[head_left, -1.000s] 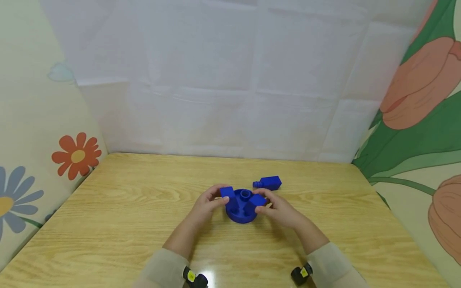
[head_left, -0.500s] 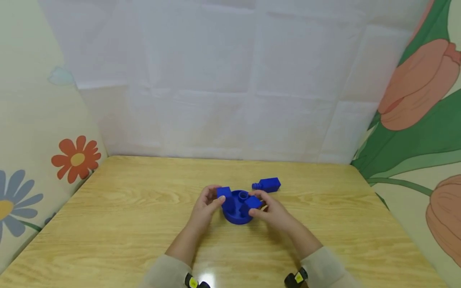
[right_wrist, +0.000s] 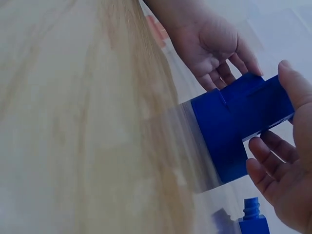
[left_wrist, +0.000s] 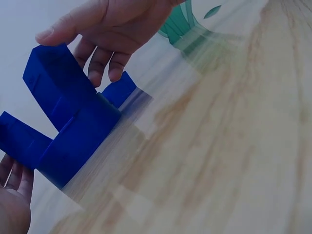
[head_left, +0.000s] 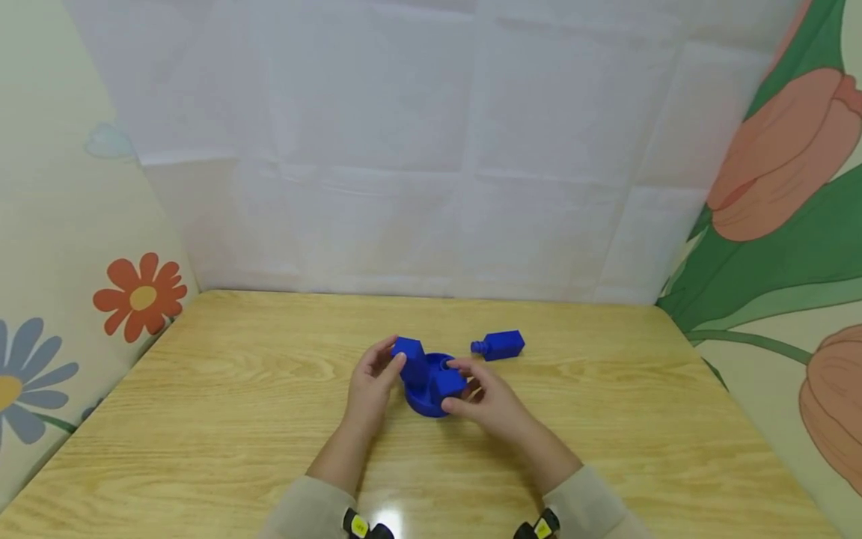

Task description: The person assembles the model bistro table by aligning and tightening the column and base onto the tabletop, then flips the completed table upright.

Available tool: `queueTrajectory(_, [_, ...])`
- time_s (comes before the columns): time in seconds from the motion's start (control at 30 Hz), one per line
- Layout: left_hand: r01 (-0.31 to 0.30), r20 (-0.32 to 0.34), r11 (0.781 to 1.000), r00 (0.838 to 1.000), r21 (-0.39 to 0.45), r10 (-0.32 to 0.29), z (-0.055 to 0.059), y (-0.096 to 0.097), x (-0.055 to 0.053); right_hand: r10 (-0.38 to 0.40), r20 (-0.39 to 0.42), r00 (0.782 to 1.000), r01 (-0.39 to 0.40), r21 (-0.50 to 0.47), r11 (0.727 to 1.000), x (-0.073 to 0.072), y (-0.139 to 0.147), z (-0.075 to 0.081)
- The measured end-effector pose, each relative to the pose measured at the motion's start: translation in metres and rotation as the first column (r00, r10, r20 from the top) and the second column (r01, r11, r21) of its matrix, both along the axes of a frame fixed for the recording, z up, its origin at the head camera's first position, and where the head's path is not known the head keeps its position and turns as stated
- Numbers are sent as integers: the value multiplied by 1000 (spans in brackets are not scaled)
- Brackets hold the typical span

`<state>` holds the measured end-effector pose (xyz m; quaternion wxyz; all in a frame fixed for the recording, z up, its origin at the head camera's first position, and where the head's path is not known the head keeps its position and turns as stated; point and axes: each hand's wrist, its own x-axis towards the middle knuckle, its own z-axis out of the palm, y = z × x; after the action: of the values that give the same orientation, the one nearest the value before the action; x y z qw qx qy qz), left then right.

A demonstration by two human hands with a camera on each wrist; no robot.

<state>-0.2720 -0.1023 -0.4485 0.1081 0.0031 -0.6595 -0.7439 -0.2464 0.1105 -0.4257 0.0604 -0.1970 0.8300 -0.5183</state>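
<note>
In the round dish (head_left: 423, 407), two blue blocks (head_left: 412, 362) stand, lower ends unclear.

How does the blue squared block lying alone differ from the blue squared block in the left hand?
The lying block rests on its side on the yellowish table; the held block stands in the round blue dish. The lying block shows a ridged end; the held block's lower end is hidden. The left hand pinches the held block; no hand touches the lying block. Both are blue.
</note>
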Motion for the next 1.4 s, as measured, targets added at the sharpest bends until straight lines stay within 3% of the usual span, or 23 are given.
queueTrajectory(0.1, [-14, 11, 1000, 1000, 16, 14, 0, -1, 0, -1, 12, 1000, 1, -5, 1000, 2, -4, -1])
queueTrajectory(0.23, [-11, 44, 1000, 999, -29, 13, 1, -2, 0, 12, 34, 999, -12, -1, 1000, 4, -8, -1])
queueTrajectory(0.43, [93, 68, 993, 994, -73, -88, 2, -5, 3, 38, 13, 999, -38, 1, 999, 3, -3, 2])
queueTrajectory(0.53, [87, 11, 990, 996, -106, -86, 2, -5, 7, 2, -37, 999, -3, -23, 1000, -2, 6, 3])
queueTrajectory(0.63, [-16, -112, 994, 994, -104, 4, 3, -3, 11, -97, -106, 990, 93, -43, 995, -13, 18, 2])
queueTrajectory(0.77, [-151, -252, 987, 958, -52, 134, 4, 4, 18, -251, -159, 955, 250, -21, 968, -30, 37, 2])
queueTrajectory(0.87, [-155, -303, 987, 943, -39, 136, 3, 10, 23, -306, -182, 934, 320, 51, 946, -42, 50, 2])
queueTrajectory(0.97, [-103, -325, 993, 943, -64, 77, 2, 16, 28, -321, -184, 929, 349, 147, 925, -52, 60, 0])
queueTrajectory(1.1, [10, -280, 987, 958, -162, -56, 1, 22, 33, -295, -156, 943, 327, 249, 912, -64, 66, -4])
queueTrajectory(1.2, [74, -197, 957, 971, -280, -133, 1, 25, 36, -265, -140, 954, 296, 289, 910, -72, 67, -7])
queueTrajectory(1.3, [98, -135, 927, 979, -361, -156, 2, 30, 37, -250, -122, 961, 276, 314, 908, -77, 68, -11])
queueTrajectory(1.4, [84, -104, 923, 986, -375, -132, 3, 33, 38, -247, -105, 963, 268, 325, 907, -81, 68, -14])
